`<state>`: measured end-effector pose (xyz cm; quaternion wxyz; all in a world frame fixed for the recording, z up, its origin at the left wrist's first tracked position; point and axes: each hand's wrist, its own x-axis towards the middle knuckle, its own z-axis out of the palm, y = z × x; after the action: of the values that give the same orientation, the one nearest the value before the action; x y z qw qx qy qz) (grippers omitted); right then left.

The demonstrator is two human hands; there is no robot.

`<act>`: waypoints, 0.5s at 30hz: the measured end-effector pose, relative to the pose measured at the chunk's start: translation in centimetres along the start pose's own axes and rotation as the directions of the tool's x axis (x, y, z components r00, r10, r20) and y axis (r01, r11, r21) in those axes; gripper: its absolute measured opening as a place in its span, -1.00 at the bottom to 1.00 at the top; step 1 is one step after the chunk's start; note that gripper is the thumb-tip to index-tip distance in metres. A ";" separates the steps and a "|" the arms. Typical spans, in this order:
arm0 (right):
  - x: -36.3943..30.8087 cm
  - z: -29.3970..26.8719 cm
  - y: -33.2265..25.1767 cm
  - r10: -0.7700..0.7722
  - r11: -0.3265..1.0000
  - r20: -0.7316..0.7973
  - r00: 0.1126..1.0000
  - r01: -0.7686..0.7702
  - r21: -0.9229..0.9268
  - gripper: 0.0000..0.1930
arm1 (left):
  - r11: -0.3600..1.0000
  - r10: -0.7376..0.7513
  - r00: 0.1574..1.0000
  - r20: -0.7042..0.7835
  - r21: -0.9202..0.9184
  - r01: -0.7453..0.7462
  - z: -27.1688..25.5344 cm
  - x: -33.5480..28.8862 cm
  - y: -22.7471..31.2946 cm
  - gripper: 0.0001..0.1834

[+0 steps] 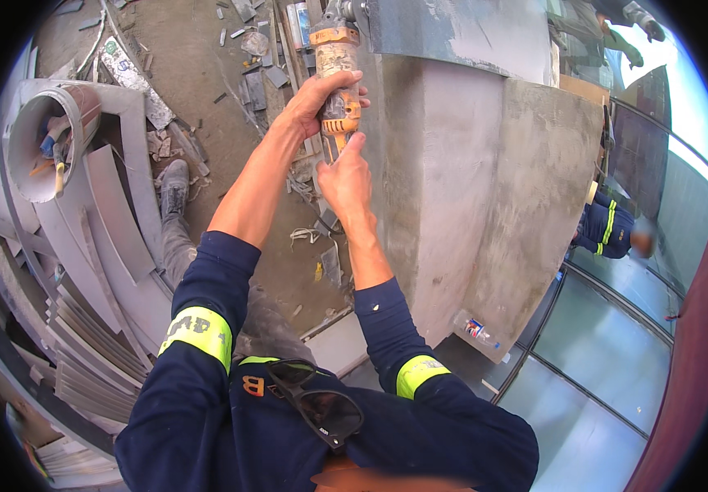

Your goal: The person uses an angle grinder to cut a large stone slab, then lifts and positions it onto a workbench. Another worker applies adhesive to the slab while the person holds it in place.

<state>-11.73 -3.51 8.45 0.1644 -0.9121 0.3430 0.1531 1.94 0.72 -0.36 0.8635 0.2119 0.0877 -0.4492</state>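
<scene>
A yellow angle grinder (338, 61), coated in pale dust, is held out in front of me in both hands. My left hand (315, 102) wraps round its body, the thumb lying across the top. Closer to me, my right hand (346, 176) grips the rear end, its thumb pointing up along the tool. The metal head of the grinder is at the top edge of the view, close to the end of a grey slab (461, 37). Whether it touches the slab, and what disc it carries, I cannot tell.
On the right runs a plastered ledge (461, 189), with a plastic bottle (477, 330) near its end. Glass panels (608, 344) and another person (608, 225) lie beyond. To the left are a bucket of tools (19, 152) and stacked grey strips (95, 353). Rubble (255, 86) litters the floor.
</scene>
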 end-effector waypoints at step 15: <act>-5.0 -0.4 1.5 0.087 0.992 0.065 0.994 -0.081 -0.101 -0.30 | 0.993 -0.117 0.989 -0.088 0.014 0.119 0.8 -4.3 -2.5 -0.58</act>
<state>-16.28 -1.84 10.51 0.1244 -0.8980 0.3672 0.2082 -2.60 2.23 1.10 0.8287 0.2341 0.1334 -0.4906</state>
